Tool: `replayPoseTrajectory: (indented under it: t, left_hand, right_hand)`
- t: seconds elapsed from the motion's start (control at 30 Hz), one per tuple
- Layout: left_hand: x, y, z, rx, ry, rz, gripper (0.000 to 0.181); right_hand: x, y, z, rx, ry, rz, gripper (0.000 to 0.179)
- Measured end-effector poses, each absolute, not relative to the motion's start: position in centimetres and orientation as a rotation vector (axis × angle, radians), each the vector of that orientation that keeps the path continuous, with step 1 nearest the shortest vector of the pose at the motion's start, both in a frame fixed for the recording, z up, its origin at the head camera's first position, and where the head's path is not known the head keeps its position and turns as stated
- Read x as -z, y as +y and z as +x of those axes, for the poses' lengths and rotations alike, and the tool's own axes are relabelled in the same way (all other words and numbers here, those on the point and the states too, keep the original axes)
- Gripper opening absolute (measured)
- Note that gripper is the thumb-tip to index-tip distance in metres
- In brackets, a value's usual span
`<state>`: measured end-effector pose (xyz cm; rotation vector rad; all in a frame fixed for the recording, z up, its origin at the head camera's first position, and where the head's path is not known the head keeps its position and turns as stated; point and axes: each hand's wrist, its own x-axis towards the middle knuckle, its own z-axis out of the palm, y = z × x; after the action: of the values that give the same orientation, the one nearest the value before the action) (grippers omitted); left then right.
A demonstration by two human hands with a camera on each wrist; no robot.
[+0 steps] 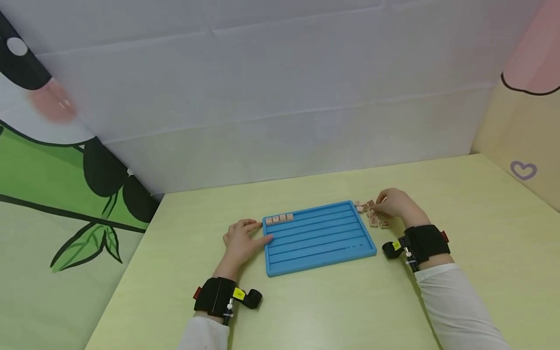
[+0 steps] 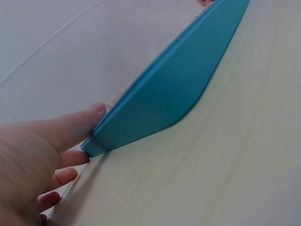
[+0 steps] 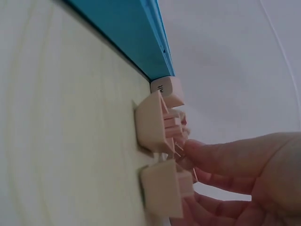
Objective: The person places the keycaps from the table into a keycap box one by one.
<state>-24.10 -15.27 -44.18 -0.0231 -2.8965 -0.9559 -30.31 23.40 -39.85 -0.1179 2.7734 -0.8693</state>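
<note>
A blue ridged tray lies on the table with several beige keycaps lined up in its top left row. My left hand holds the tray's left end, thumb over the rim and index finger against its outer side. Beyond the tray's right edge, loose keycaps lie in a small pile, some with their hollow undersides showing. There my right hand pinches a keycap between thumb and fingers; most of that piece is hidden. In the right wrist view, a pale keycap rests on the table close to the fingers.
The pale yellow table runs back to a white cloth wall. Printed cartoon fabric hangs on the left, and a peach panel stands on the right. One keycap sits right by the tray's corner.
</note>
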Motion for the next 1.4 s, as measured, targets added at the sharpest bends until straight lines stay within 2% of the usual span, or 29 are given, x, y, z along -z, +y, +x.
replayPoseTrajectory:
  t: [0.13, 0.47, 0.73, 0.93, 1.4]
  left_hand:
    - [44.1, -15.2, -24.1, 0.961, -2.896, -0.021, 0.058]
    - [44.0, -15.2, -24.2, 0.973, -2.893, -0.025, 0.058]
    - [44.1, -15.3, -24.3, 0.973, -2.896, -0.016, 0.059]
    - [44.1, -15.4, -24.4, 0.970, -2.894, -0.009, 0.059]
    - [44.5, -15.5, -24.6, 0.968, -2.881, 0.000, 0.059]
  right_hand:
    - [40.0, 23.4, -30.3, 0.919, 2.754, -0.102, 0.017]
    - [40.1, 23.3, -30.5, 0.954, 2.777, -0.096, 0.016]
    - [39.4, 23.0, -30.5, 0.962, 2.821, -0.187, 0.020]
    - [38.0, 22.1, -29.9, 1.060, 2.813, -0.271, 0.043]
    - [34.7, 20.1, -27.9, 1.184, 2.860, -0.402, 0.035]
